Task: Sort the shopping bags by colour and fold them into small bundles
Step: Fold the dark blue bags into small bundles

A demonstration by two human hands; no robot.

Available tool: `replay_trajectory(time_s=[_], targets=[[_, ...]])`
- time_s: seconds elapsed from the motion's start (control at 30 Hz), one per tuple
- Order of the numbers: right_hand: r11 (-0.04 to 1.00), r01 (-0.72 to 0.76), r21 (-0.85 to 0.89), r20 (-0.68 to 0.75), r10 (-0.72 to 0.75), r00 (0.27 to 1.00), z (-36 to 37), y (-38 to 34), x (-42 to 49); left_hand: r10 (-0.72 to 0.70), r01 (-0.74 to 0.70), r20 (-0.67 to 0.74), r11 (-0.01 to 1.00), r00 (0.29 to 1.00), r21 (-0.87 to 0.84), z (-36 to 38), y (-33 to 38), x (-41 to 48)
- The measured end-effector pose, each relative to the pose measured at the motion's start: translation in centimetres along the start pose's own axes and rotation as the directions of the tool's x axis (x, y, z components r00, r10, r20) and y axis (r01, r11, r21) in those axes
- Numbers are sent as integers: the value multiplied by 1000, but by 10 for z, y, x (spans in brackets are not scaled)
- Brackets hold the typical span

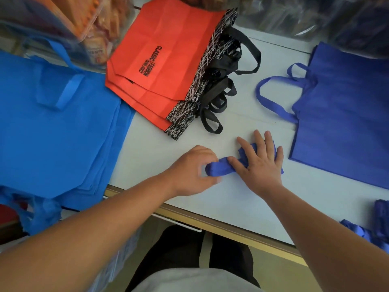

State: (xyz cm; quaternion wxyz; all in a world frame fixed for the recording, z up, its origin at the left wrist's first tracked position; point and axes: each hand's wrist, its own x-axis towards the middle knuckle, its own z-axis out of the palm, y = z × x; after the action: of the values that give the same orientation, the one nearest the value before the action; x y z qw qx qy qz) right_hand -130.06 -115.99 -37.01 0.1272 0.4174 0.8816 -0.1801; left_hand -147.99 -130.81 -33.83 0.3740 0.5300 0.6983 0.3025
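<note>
The left hand (194, 168) curls round the rolled end of a small indigo-blue non-woven fabric bundle (221, 167); the right hand (262, 163), fingers spread flat, presses its other end, at six o'clock on the white table (231, 199).

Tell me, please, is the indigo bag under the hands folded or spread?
Folded: the indigo bag is a narrow bundle, left hand gripping it, right hand pressing.

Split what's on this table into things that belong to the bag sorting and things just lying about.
Job in hand:
indigo bundle, its end gripped by the left hand, pressed flat by the right hand
indigo bags
red bags
light blue bags
indigo bundles at the right edge

Lying about:
clear-wrapped orange packs
dark wrapped goods
</note>
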Motion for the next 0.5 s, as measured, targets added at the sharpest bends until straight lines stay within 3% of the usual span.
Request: replay_trajectory(time_s=[0.07,0.27,0.37,0.5], targets=[[1000,-6,25,25,5,1000,-2,0,1,-98,93,-23,985,995,-146,-6,14,1],[994,14,106,76,-22,997,-4,-7,-10,-261,161,-151,863,953,-480,5,27,17],[984,13,177,81,-28,996,-3,-10,-21,-423,326,-208,866,882,-380,17,19,17],[996,43,80,59,-47,997,5,-12,-26,-611,517,-194,769,767,-377,35,14,11]])
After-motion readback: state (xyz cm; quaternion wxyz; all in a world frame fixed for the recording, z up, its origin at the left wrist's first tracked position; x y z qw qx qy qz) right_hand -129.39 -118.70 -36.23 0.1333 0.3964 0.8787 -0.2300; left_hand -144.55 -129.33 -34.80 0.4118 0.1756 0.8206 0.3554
